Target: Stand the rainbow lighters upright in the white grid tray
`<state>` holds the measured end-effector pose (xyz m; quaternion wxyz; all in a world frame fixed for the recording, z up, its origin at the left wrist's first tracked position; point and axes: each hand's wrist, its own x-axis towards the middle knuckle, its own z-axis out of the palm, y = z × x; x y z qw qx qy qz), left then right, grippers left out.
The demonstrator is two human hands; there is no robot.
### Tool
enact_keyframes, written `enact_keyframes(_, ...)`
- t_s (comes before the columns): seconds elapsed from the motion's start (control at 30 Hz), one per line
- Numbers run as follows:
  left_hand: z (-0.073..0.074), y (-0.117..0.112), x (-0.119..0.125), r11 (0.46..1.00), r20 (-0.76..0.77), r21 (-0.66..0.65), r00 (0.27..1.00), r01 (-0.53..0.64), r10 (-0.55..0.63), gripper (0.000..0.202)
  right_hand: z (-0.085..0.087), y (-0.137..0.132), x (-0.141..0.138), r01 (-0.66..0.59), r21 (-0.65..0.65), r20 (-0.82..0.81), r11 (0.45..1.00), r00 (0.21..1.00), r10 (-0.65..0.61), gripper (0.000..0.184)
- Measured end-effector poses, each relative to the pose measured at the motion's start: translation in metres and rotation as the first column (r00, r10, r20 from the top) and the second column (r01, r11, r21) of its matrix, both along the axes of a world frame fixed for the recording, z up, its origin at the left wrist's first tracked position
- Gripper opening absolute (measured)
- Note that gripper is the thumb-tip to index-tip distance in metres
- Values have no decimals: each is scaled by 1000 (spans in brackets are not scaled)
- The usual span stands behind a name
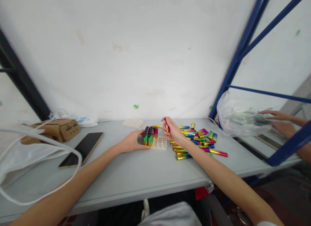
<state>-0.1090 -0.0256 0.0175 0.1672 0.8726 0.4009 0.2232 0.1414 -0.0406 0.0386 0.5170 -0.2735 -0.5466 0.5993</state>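
My left hand (pixel 132 141) curls around the left side of a white tray with round holes (pixel 159 143), thumb along the front and fingers at the back. Several upright metallic tubes with black tops (pixel 148 139), green and gold at the front, fill the tray's left part against this hand. Bare holes show at its right. Above the right side of the tray, my right hand (pixel 171 130) is closed on a shiny red tube (pixel 166 125) with a dark tip. A pile of loose metallic tubes (pixel 194 145) in gold, blue, red, purple and green lies right of the tray, partly behind my right forearm.
A second white tray (pixel 133 123) lies by the wall. On the left are a phone (pixel 82 149), a cardboard box (pixel 59 128) and a looping white cable (pixel 79 164). Beyond the blue frame (pixel 233 67), another person's hands (pixel 279 119) are at a clear plastic bag (pixel 233 117).
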Motion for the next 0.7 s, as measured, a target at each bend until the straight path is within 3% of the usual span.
enact_keyframes(0.17, 2, -2, 1, 1000, 13, -12, 1000, -4, 4, 68, -3, -11, -4, 102, -28, 208, 994, 974, -94, 50)
enact_keyframes(0.27, 3, -4, 1, 1000, 23, -13, 1000, -8, 9, 67, -9, -10, -11, 238, 113, 320, 965, 910, -263, 56)
enact_keyframes(0.4, 4, -4, 1, 1000, 17, -3, 1000, -8, 8, 66, -21, -5, -15, 345, 291, 439, 892, 780, -445, 46)
enact_keyframes(0.53, 4, -4, 1, 1000, 24, 4, 1000, 6, -6, 67, -25, -4, -14, 346, 442, 479, 827, 689, -544, 41)
enact_keyframes(0.7, 4, -3, 1, 1000, 28, -2, 999, 20, -20, 67, -21, -4, -8, 275, 546, 494, 791, 657, -570, 44)
